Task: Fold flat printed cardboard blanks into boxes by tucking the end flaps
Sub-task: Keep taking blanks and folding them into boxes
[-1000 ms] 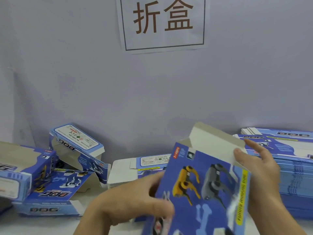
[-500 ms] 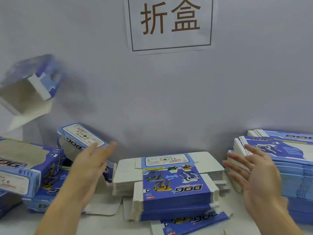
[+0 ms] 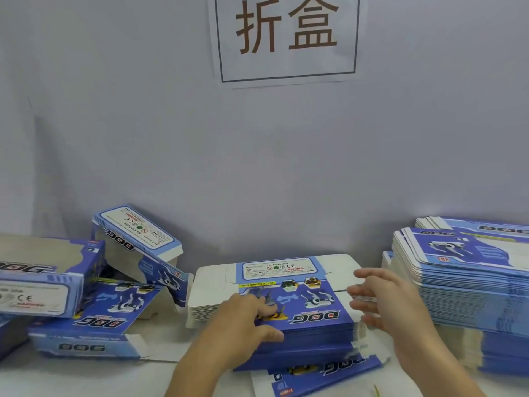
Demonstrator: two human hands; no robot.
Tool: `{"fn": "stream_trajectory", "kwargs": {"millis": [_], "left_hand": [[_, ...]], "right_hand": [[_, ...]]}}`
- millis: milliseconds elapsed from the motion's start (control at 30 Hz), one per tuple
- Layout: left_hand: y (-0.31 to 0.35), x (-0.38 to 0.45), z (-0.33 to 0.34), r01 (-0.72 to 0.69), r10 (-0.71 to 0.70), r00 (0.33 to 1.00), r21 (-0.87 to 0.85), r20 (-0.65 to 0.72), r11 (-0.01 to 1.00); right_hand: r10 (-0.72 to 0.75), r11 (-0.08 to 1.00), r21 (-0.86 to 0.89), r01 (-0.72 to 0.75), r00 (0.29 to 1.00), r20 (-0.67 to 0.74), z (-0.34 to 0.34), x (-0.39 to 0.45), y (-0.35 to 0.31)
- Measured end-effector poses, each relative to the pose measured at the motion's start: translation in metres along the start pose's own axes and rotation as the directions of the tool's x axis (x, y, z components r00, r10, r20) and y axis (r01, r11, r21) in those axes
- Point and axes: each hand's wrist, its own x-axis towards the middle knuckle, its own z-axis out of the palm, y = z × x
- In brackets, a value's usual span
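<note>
Two hands at lower centre, left hand (image 3: 243, 319) resting on blank stack (image 3: 289, 285), fingers relaxed, right hand (image 3: 386, 299) spread beside it.

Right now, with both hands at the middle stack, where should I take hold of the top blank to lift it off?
Probably pinch the white side flap at the top blank's right edge, coming from the right with the right hand. That flap overhangs the stack, giving fingers an edge to slip under. The left hand rests on the printed face and could steady the sheets below.
</note>
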Motion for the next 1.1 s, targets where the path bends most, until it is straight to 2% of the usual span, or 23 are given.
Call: {"fn": "stream_trajectory", "kwargs": {"millis": [167, 233, 267, 333, 400, 467, 500, 533, 600, 633, 667, 733, 800, 833, 900, 1000, 1100], "left_hand": [[-0.002, -0.001, -0.002, -0.022, 0.02, 0.998, -0.033, -0.051, 0.999], [0.001, -0.002, -0.004, -0.064, 0.054, 0.984, -0.053, -0.171, 0.997], [0.004, -0.003, -0.005, -0.099, 0.08, 0.954, -0.051, -0.289, 0.994], [0.012, -0.006, -0.008, -0.146, 0.118, 0.823, -0.006, -0.556, 0.989], [0.025, -0.012, -0.016, -0.207, 0.131, 0.665, -0.013, -0.736, 0.978], [0.041, -0.019, -0.025, -0.332, 0.116, 0.565, -0.096, -0.817, 0.938], [0.051, -0.023, -0.029, -0.401, 0.107, 0.55, -0.149, -0.828, 0.904], [0.062, -0.027, -0.031, -0.473, 0.097, 0.576, -0.234, -0.812, 0.849], [0.08, -0.033, -0.033, -0.561, 0.123, 0.738, -0.502, -0.664, 0.659], [0.087, -0.036, -0.032, -0.545, 0.186, 0.818, -0.63, -0.545, 0.553], [0.091, -0.037, -0.029, -0.509, 0.248, 0.859, -0.699, -0.448, 0.502], [0.091, -0.037, -0.026, -0.496, 0.285, 0.868, -0.689, -0.406, 0.529], [0.084, -0.034, -0.024, -0.545, 0.272, 0.827, -0.583, -0.493, 0.603], [0.081, -0.033, -0.023, -0.559, 0.267, 0.802, -0.515, -0.534, 0.65], [0.074, -0.03, -0.02, -0.548, 0.294, 0.768, -0.347, -0.57, 0.761], [0.068, -0.027, -0.014, -0.462, 0.327, 0.772, -0.126, -0.546, 0.878], [0.066, -0.028, -0.013, -0.412, 0.306, 0.778, -0.077, -0.548, 0.908]], "right_hand": [[-0.029, 0.998, -0.047, 0.028, 0.999, -0.019, 0.0, 0.003, 0.004], [-0.058, 0.997, -0.061, 0.055, 0.997, -0.048, -0.001, 0.001, 0.004], [-0.077, 0.994, -0.08, 0.072, 0.995, -0.067, -0.001, 0.001, 0.005], [-0.118, 0.986, -0.124, 0.109, 0.99, -0.071, 0.001, -0.002, 0.005], [-0.175, 0.973, -0.149, 0.174, 0.985, 0.009, 0.006, -0.005, 0.002], [-0.271, 0.935, -0.177, 0.307, 0.941, 0.203, 0.013, -0.01, -0.001], [-0.307, 0.913, -0.166, 0.373, 0.895, 0.325, 0.017, -0.014, -0.002], [-0.327, 0.9, -0.128, 0.416, 0.841, 0.432, 0.021, -0.019, -0.003], [-0.363, 0.899, 0.014, 0.437, 0.729, 0.58, 0.031, -0.029, -0.008], [-0.41, 0.893, 0.104, 0.438, 0.695, 0.591, 0.033, -0.032, -0.009], [-0.455, 0.884, 0.192, 0.425, 0.695, 0.557, 0.032, -0.032, -0.011], [-0.489, 0.872, 0.249, 0.421, 0.762, 0.424, 0.024, -0.032, -0.017], [-0.474, 0.88, 0.207, 0.427, 0.816, 0.331, 0.011, -0.029, -0.022], [-0.456, 0.888, 0.232, 0.396, 0.823, 0.339, 0.005, -0.027, -0.025], [-0.431, 0.9, 0.288, 0.328, 0.771, 0.469, -0.002, -0.028, -0.033], [-0.433, 0.892, 0.151, 0.425, 0.715, 0.548, -0.001, -0.036, -0.039], [-0.405, 0.889, 0.046, 0.455, 0.737, 0.542, 0.0, -0.037, -0.039]]}}
